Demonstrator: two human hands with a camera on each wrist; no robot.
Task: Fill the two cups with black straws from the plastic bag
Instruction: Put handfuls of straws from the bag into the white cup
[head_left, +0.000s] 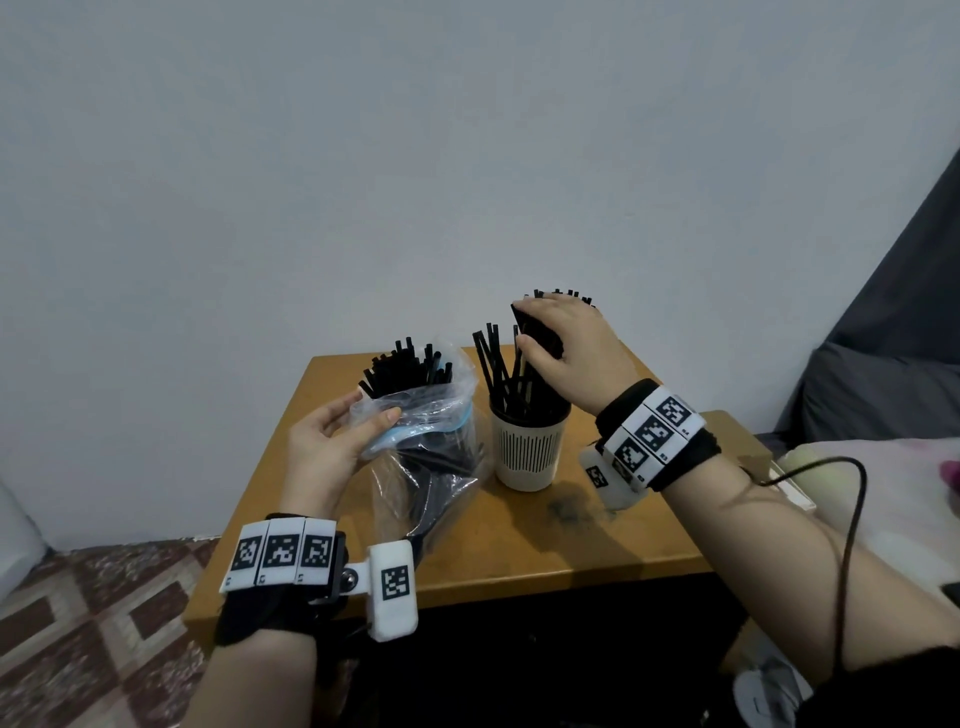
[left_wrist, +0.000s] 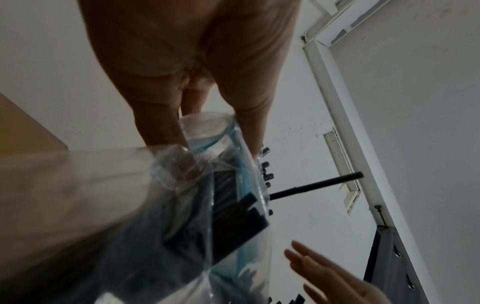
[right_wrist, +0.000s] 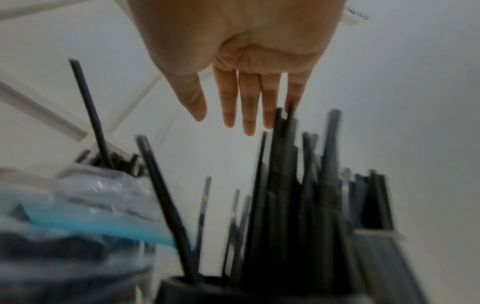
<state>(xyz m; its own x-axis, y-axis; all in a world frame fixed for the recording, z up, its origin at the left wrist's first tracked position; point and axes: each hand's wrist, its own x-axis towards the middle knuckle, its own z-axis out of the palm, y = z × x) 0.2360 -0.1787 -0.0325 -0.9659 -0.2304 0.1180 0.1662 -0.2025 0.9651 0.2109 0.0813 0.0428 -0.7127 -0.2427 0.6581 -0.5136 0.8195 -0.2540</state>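
My left hand (head_left: 371, 410) pinches the rim of the clear plastic bag (head_left: 431, 447) and holds it upright, with black straws (head_left: 410, 364) sticking out of its top. The bag (left_wrist: 228, 205) fills the left wrist view. A white striped cup (head_left: 527, 457) stands to the right of the bag with several black straws (head_left: 501, 374) leaning in it. My right hand (head_left: 524, 322) is over those straws; in the right wrist view its fingers (right_wrist: 249, 107) are straight and touch the straw tops (right_wrist: 283, 144). More straw tips (head_left: 569, 295) show behind that hand; what holds them is hidden.
The small wooden table (head_left: 571, 540) stands against a white wall. It has a dark smudge (head_left: 566, 506) near the cup. Grey fabric (head_left: 883, 374) and a black cable (head_left: 852, 519) lie to the right. Patterned floor (head_left: 104, 623) lies to the left.
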